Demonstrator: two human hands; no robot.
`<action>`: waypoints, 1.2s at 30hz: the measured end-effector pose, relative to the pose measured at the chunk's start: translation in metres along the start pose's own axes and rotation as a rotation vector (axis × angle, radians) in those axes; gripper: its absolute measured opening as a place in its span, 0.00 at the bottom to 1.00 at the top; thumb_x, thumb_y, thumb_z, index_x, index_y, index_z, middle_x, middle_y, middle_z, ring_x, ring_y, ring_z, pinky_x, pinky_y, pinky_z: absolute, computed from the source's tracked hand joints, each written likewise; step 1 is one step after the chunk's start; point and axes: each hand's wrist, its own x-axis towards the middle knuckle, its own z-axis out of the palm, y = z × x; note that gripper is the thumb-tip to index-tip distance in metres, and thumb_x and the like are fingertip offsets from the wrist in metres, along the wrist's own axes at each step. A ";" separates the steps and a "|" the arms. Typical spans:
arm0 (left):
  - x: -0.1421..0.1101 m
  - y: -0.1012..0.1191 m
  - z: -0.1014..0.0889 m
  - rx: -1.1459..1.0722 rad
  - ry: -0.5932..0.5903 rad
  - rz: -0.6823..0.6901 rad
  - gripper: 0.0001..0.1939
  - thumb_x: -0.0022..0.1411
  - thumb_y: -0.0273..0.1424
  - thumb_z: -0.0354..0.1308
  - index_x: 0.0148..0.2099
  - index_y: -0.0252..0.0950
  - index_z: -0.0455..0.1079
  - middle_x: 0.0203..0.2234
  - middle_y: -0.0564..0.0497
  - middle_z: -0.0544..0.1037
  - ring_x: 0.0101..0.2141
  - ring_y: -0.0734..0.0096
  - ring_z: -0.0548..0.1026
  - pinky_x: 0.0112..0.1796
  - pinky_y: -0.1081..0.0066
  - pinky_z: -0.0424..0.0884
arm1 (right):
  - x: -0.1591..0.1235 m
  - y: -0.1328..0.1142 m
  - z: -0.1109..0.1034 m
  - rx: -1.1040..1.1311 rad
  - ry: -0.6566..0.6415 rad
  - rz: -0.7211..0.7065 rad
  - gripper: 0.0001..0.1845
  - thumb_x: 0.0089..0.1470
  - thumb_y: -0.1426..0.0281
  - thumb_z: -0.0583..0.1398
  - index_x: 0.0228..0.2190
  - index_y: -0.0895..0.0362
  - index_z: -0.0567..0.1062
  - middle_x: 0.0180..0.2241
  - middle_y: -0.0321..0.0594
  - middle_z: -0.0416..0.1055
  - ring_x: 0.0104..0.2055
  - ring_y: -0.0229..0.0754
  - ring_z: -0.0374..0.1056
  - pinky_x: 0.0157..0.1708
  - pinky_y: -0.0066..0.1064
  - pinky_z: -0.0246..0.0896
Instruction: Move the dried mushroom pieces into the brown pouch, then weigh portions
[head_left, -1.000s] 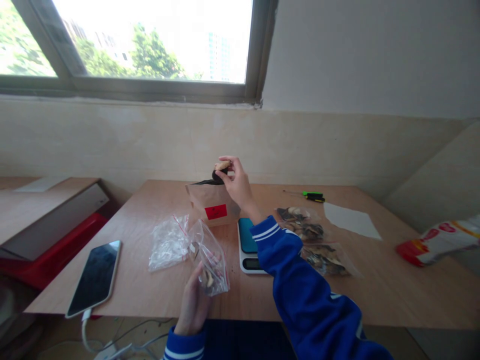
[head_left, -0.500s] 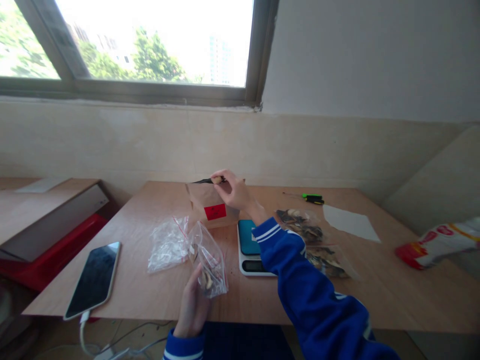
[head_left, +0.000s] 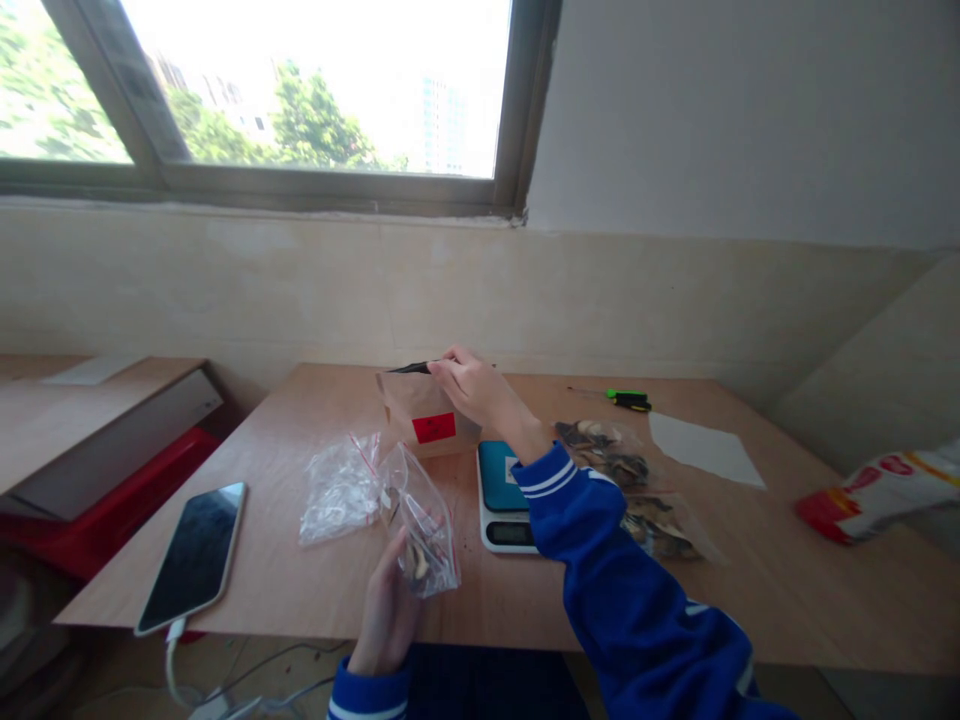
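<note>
My left hand [head_left: 390, 610] is closed around the lower part of a clear zip-lock bag [head_left: 431, 540], tilted, with a few pale and dark dried slices, perhaps mushroom, at its bottom. Behind it stands a brown paper pouch [head_left: 401, 405] with a red label and a dark opening along its top. My right hand [head_left: 472, 385] reaches over the pouch's mouth, fingers bent and drawn together; the fingertips are partly hidden at the rim, so what they hold cannot be made out. Under my right forearm sits a kitchen scale [head_left: 499, 475] with a teal top, partly covered by the sleeve.
Crumpled clear bags [head_left: 341, 490] lie left of the held bag. Filled bags of dried slices [head_left: 660, 525] are right of the scale, near screwdrivers [head_left: 630, 400] and white paper [head_left: 705, 447]. A charging tablet [head_left: 191, 560] rests at the left edge, a red-and-white packet [head_left: 870, 490] at the right.
A small tan piece showed between my right fingers at the pouch's mouth; it is no longer visible. The right hand has turned slightly downward. My left hand keeps its hold on the zip-lock bag.
</note>
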 end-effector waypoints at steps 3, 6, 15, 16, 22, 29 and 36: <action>0.000 -0.001 -0.002 0.045 -0.017 0.014 0.15 0.55 0.32 0.63 0.45 0.32 0.75 0.35 0.45 0.81 0.36 0.63 0.79 0.40 0.66 0.75 | -0.011 -0.021 -0.008 0.265 0.132 0.051 0.29 0.65 0.53 0.44 0.46 0.58 0.75 0.48 0.48 0.70 0.53 0.46 0.62 0.57 0.42 0.53; 0.002 -0.001 -0.007 0.080 -0.051 0.041 0.21 0.51 0.37 0.67 0.46 0.33 0.75 0.37 0.45 0.81 0.36 0.63 0.78 0.39 0.66 0.74 | -0.031 -0.041 -0.020 0.951 0.130 0.311 0.34 0.65 0.52 0.36 0.49 0.55 0.73 0.52 0.45 0.69 0.54 0.44 0.64 0.55 0.42 0.58; -0.008 0.013 -0.009 0.173 -0.195 0.167 0.25 0.43 0.44 0.71 0.43 0.38 0.77 0.25 0.51 0.77 0.25 0.72 0.74 0.27 0.74 0.71 | -0.097 -0.078 -0.050 1.995 -0.395 0.892 0.38 0.66 0.55 0.33 0.49 0.66 0.72 0.45 0.50 0.76 0.48 0.44 0.73 0.54 0.37 0.61; -0.010 0.015 -0.009 0.159 -0.201 0.167 0.25 0.42 0.43 0.72 0.43 0.39 0.77 0.26 0.51 0.78 0.25 0.72 0.74 0.27 0.74 0.71 | -0.099 -0.080 -0.051 2.006 -0.382 0.897 0.39 0.66 0.55 0.33 0.48 0.67 0.72 0.45 0.50 0.76 0.48 0.44 0.73 0.54 0.37 0.61; -0.018 0.021 -0.008 0.149 -0.232 0.154 0.26 0.40 0.42 0.73 0.43 0.40 0.78 0.30 0.50 0.80 0.26 0.72 0.74 0.29 0.74 0.73 | -0.101 -0.086 -0.053 2.008 -0.355 0.886 0.39 0.66 0.56 0.33 0.48 0.68 0.73 0.45 0.51 0.76 0.49 0.43 0.73 0.56 0.37 0.59; -0.025 0.021 -0.003 0.225 -0.272 0.180 0.24 0.45 0.41 0.70 0.45 0.37 0.76 0.25 0.50 0.78 0.24 0.70 0.73 0.27 0.72 0.71 | -0.110 -0.088 -0.047 1.822 -0.384 0.727 0.32 0.65 0.55 0.41 0.50 0.62 0.73 0.51 0.50 0.73 0.56 0.44 0.68 0.61 0.40 0.55; -0.027 0.020 0.001 0.292 -0.193 0.218 0.21 0.45 0.37 0.70 0.43 0.35 0.77 0.28 0.46 0.79 0.34 0.59 0.77 0.33 0.69 0.72 | -0.122 -0.082 -0.028 1.044 -0.303 0.516 0.17 0.62 0.66 0.54 0.49 0.56 0.73 0.53 0.45 0.71 0.55 0.44 0.68 0.58 0.42 0.60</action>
